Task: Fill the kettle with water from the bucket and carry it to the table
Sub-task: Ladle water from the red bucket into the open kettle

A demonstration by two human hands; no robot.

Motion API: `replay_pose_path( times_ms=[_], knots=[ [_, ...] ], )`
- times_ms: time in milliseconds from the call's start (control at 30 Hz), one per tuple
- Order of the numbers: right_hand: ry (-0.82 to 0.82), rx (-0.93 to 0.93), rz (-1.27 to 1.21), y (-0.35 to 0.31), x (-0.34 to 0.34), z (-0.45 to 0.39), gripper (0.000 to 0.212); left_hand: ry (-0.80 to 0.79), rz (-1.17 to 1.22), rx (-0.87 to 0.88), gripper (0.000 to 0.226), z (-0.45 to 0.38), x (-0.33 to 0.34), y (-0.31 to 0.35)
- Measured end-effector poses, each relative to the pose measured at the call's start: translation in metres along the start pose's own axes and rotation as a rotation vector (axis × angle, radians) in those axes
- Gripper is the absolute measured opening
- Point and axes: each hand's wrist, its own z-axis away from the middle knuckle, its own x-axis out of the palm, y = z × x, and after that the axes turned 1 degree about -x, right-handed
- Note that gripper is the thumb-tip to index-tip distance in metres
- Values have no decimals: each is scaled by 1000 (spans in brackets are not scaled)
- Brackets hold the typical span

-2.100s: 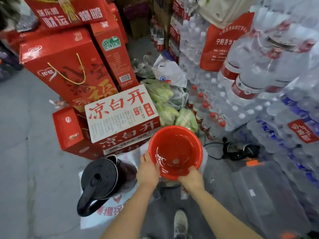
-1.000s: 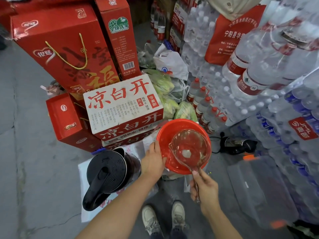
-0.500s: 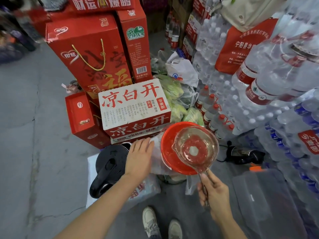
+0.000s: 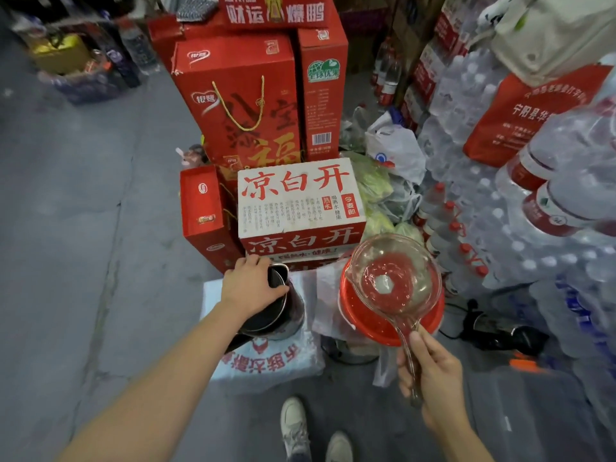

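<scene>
The kettle (image 4: 276,311) stands upright on a printed bag (image 4: 266,358), left of the red bucket (image 4: 353,315). Left hand (image 4: 248,288) grips its open rim. Right hand (image 4: 433,371) grasps the clear ladle (image 4: 393,278), held over the bucket; the kettle mouth lies leftward, nearer the left hand.

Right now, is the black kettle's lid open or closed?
Open. The left hand has the kettle lid lifted, so the round metal rim and dark inside show. Whether there is water inside, cannot tell.
</scene>
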Motion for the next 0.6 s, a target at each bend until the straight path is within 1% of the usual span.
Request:
replay_pose_path(
  times_ms=[33, 67, 167, 200, 333, 467, 533, 600],
  knots=[
    [-13, 2, -1, -1, 2, 0, 43, 20, 3, 12, 78, 4, -2, -1],
    [-29, 3, 0, -1, 5, 0, 40, 31, 17, 19, 82, 8, -3, -3],
    [-88, -10, 22, -4, 15, 0, 50, 35, 63, 27, 91, 17, -9, -8],
    [-107, -11, 30, -6, 18, 2, 50, 55, 65, 36, 91, 20, -12, -9],
    [-159, -21, 100, -3, 27, 4, 30, 204, 159, 26, 85, 43, -24, -22],
    [-218, -14, 133, 2, 40, 12, 26, 310, 259, 5, 87, 80, -29, -36],
    [-247, -8, 170, 4, 47, 16, 23, 321, 298, -4, 90, 93, -30, -40],
    [-269, -3, 221, 7, 53, 18, 26, 318, 308, -18, 96, 101, -31, -43]
  ],
)
